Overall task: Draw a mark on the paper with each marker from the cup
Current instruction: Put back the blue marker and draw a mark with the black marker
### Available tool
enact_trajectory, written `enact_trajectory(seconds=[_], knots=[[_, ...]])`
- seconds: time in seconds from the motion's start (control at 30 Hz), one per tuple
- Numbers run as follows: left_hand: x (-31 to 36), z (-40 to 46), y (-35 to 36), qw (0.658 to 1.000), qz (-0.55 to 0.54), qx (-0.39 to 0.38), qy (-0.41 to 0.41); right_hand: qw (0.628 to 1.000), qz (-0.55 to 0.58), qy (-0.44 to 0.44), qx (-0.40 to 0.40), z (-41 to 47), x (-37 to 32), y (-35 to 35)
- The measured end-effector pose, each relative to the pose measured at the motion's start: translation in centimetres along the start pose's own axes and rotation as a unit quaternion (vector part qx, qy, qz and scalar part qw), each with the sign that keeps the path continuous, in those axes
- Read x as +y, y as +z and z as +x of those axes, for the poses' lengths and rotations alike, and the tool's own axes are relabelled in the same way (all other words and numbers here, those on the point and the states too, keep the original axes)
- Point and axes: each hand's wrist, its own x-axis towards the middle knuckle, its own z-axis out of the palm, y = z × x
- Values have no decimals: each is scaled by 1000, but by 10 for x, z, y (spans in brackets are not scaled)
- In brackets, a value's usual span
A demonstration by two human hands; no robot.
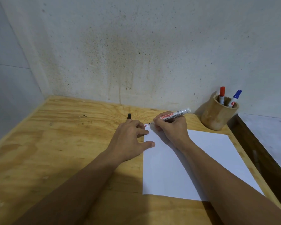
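Note:
A white sheet of paper (pixel 182 168) lies on the wooden table, with a small red mark and a small blue mark (pixel 146 125) at its far left corner. My right hand (pixel 172 127) grips an uncapped white board marker (pixel 175 114), its black tip touching the paper beside those marks. My left hand (pixel 130 135) rests on the paper's left edge and holds a black cap (pixel 129 116) between its fingers. A round wooden cup (pixel 217 114) at the back right holds a red-capped marker (pixel 222 93) and a blue-capped marker (pixel 235 97).
The plywood table (pixel 58 135) meets a stained grey wall at the back and a grey panel at the left. A dark wooden edge (pixel 256 146) runs along the table's right side, close to the paper and cup.

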Motion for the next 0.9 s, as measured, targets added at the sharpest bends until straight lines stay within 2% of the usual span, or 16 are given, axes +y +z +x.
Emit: enact_trajectory(seconds=[0.07,0.17,0.2,0.27,0.37,0.47,0.5,0.53,0.6,0.63,0.7,0.8,0.9], knots=[[1,1,-3,996,-68,49,-34,999,34,12,15,-1,-3,-2],[-3,9,-12,969,-132,175,-114,990,136,43,0,-3,-10,-3],[-6,13,-15,965,-130,179,-140,987,151,50,-5,-4,-13,-4],[-14,24,-16,967,-121,140,-177,983,171,60,-12,-5,-18,-3],[-22,39,-16,975,-96,91,-180,969,228,95,-18,-3,-23,-3],[-22,46,-19,966,-130,100,-199,971,215,100,-16,3,-26,-9],[-22,47,-20,952,-180,110,-221,977,193,94,-17,5,-27,-11],[-20,47,-23,925,-267,112,-247,980,177,85,-19,6,-30,-15],[-11,47,-30,832,-461,91,-295,981,175,80,-25,9,-38,-21],[-7,47,-34,792,-520,73,-311,981,174,74,-33,11,-42,-24],[0,48,-39,745,-579,40,-328,985,150,54,-60,10,-52,-31],[12,49,-43,709,-631,24,-313,991,111,26,-75,7,-63,-38],[28,51,-44,713,-640,16,-287,994,75,4,-76,4,-70,-43]])
